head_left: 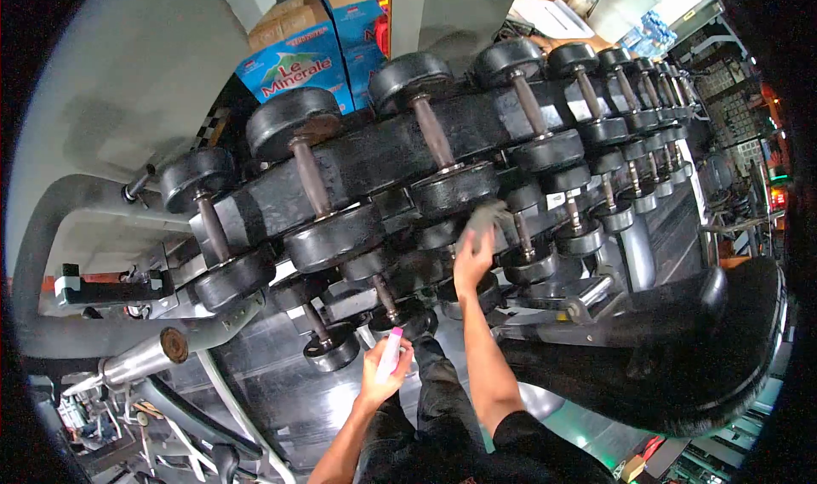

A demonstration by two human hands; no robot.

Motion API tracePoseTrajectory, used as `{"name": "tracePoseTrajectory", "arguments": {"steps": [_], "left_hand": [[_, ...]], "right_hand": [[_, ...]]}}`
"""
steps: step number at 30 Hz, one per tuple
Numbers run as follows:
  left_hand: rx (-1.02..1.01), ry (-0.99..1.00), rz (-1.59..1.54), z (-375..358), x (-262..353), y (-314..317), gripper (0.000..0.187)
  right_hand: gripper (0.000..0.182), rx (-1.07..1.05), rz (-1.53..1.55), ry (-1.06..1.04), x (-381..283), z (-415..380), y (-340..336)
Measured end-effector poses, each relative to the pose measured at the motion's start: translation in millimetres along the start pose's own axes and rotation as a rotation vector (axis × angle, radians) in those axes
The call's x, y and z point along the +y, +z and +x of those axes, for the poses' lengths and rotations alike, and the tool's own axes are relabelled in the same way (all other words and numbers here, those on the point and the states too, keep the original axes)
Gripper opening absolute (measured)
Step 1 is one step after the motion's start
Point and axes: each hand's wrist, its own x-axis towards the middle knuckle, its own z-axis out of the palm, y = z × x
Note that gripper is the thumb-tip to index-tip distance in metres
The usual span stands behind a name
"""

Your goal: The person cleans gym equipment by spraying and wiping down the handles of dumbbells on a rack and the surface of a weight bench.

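Note:
My left hand (374,384) is closed around a small pale pink bottle (389,358) with a bright pink top, held low in front of my legs. Farther forward, my right hand (472,264) grips a grey cloth (487,220), somewhat blurred. The cloth overlaps the lower edge of a black dumbbell's near head (456,190) on the upper tier of the rack. Below that hand, part of a lower-tier dumbbell (471,297) shows behind my wrist.
More dumbbells (311,178) line both tiers of the black rack (370,156). Blue water cartons (298,63) stand behind it. A black padded bench (647,356) is close on my right. At left, a machine's metal bar end (173,345) juts out.

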Motion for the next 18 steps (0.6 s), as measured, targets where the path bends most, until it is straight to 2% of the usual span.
{"name": "tracePoseTrajectory", "arguments": {"steps": [1, 2, 4, 6, 7, 8, 9, 10, 11, 13, 15, 16, 18], "left_hand": [[0.000, 0.017, 0.004, 1, -2, -1, 0.008], [-0.006, 0.008, 0.006, 2, -8, -1, 0.008], [0.023, -0.018, 0.021, 1, -22, -3, 0.007], [0.022, -0.033, -0.011, 2, -26, -7, 0.007], [0.042, -0.024, -0.052, 2, -22, -6, 0.008], [0.060, -0.015, -0.094, 0, -19, -7, 0.008], [0.047, -0.041, -0.056, 1, -16, -10, 0.009], [0.046, -0.046, -0.053, 2, -16, -12, 0.009], [0.048, -0.040, -0.057, 3, -17, -12, 0.009], [0.055, -0.033, -0.059, 7, -18, -12, 0.009], [0.058, -0.028, -0.108, 9, -16, -12, 0.009], [0.059, -0.029, -0.110, 10, -13, -12, 0.009], [0.050, -0.041, -0.040, 9, -7, -13, 0.010]], "right_hand": [[0.045, -0.222, -0.097, -0.147, 3, 10, 11], [0.042, -0.245, -0.356, -0.438, 4, 15, 16], [0.038, -0.309, -0.438, -0.301, -2, 27, 17], [0.037, -0.405, -0.437, -0.099, 19, 47, 19], [0.035, -0.496, -0.534, 0.114, 14, 65, 19], [0.034, -0.541, -0.546, 0.130, 39, 79, 21], [0.037, -0.549, -0.665, -0.117, 180, 91, 50], [0.042, -0.663, -0.640, 0.135, 82, 103, 23], [0.043, -0.678, -0.596, 0.272, 91, 114, 27], [0.044, -0.676, -0.203, 0.680, 175, 118, 51], [0.046, -0.593, 0.129, 0.992, 196, 118, 61], [0.046, -0.594, 0.127, 0.992, 196, 117, 59], [0.049, -0.594, 0.481, 0.963, 200, 116, 55]]}}
